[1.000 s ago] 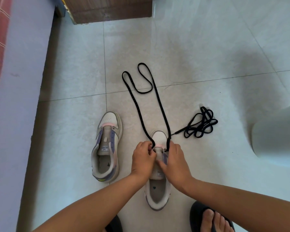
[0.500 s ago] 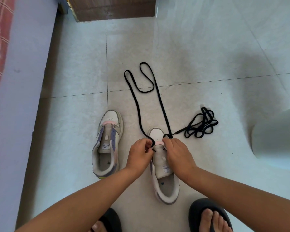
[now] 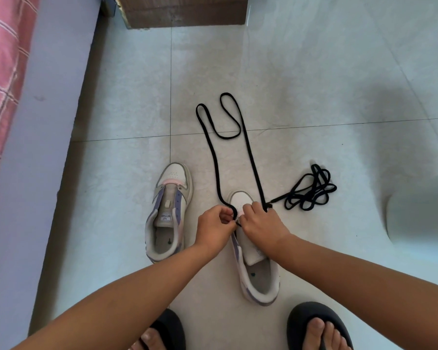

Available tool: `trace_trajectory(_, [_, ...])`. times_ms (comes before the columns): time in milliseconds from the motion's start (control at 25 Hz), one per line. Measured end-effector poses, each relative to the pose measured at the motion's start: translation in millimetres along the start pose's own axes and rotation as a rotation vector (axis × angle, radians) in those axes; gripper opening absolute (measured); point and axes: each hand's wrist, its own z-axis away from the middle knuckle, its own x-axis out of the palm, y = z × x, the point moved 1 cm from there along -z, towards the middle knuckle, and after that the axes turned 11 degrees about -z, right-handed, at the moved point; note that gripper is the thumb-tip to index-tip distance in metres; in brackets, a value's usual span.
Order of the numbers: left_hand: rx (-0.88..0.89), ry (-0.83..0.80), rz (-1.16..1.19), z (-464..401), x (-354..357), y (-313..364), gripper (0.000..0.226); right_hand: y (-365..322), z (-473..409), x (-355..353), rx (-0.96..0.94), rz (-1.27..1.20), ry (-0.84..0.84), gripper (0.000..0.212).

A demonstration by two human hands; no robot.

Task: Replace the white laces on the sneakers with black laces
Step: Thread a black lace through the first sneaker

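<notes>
Scanning edges: I see a bed side (image 3: 48, 122) along the left, a wooden box (image 3: 185, 11) far, and a pale object (image 3: 420, 213) right.
Open room: bare floor tiles (image 3: 314, 84) lie far of the shoes.
Left hand (image 3: 214, 229): grip pinching the black lace (image 3: 214, 157) at the near sneaker (image 3: 257, 263) toe.
Right hand (image 3: 262, 223): fingers curled on the lace's other run.
Elsewhere: second sneaker (image 3: 168, 213) sits left, unlaced; bundled black lace (image 3: 310, 190) right.
</notes>
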Motion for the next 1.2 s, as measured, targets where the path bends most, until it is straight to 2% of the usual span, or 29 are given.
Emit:
trace_trajectory(80, [-0.074, -0.005, 0.074, 1, 2, 0, 0.02, 5, 4, 2, -0.125, 0.075, 0.122, 0.024])
trace_trajectory(200, [-0.177, 0.015, 0.198, 4, 9, 4, 0.02, 14, 7, 11, -0.199, -0.033, 0.275, 0.016])
trace_trajectory(280, [-0.193, 0.031, 0.217, 7, 13, 7, 0.02, 17, 7, 12, -0.17, -0.087, 0.236, 0.031])
trace_trajectory(360, [-0.187, 0.03, 0.223, 9, 15, 7, 0.02, 14, 7, 8, -0.134, -0.028, 0.147, 0.038])
trace_trajectory(480, [-0.163, -0.008, 0.194, 9, 15, 10, 0.02, 1, 3, 8, -0.035, 0.061, 0.002, 0.033])
trace_trajectory(560, [-0.16, -0.005, 0.175, 8, 14, 12, 0.021, -3, -4, 14, -0.033, 0.145, -0.062, 0.024])
trace_trajectory(640, [-0.159, 0.005, 0.172, 6, 13, 13, 0.021, 5, -10, 17, -0.14, 0.207, 0.068, 0.011])
trace_trajectory(800, [-0.185, 0.021, 0.186, 2, 15, 14, 0.022, 31, -10, 11, -0.315, 0.11, 0.37, 0.035])
trace_trajectory(920, [-0.216, 0.024, 0.239, 0, 16, 15, 0.023, 40, -4, 13, -0.349, -0.152, 0.511, 0.02])
trace_trajectory(1040, [-0.222, 0.034, 0.252, -2, 16, 13, 0.024, 39, -1, 21, -0.352, -0.329, 0.512, 0.013])
trace_trajectory(1200, [-0.21, 0.031, 0.243, -3, 15, 13, 0.025, 37, -5, 32, -0.256, -0.308, 0.384, 0.022])
